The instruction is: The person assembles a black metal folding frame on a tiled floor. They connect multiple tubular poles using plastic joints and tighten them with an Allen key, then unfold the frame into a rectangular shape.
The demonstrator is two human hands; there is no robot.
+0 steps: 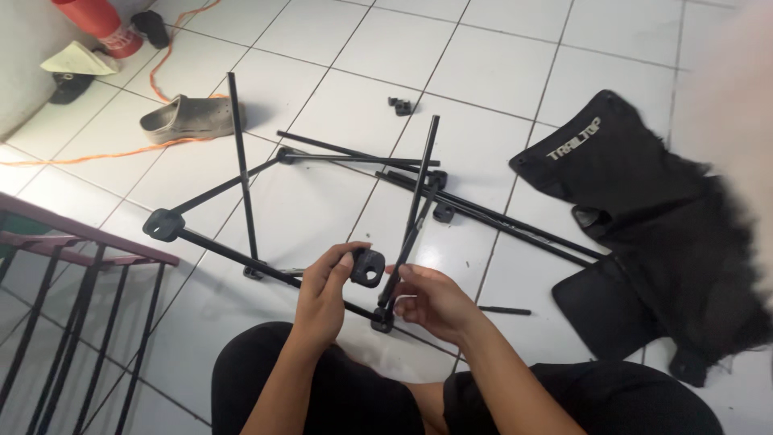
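white label on black fabric [574,138] (right)

The person's two hands [378,294] are bare: no gloves, and no rings, watch or bracelet can be seen on the fingers or wrists. Both forearms are uncovered from the wrists down to the bottom edge of the view, so no sleeve shows anywhere. The left hand [326,294] and the right hand [435,302] have short, plain fingernails. The legs are clad in black trousers [322,387] of a soft, matte cloth with no visible print or stripe, covering both knees at the lower edge.
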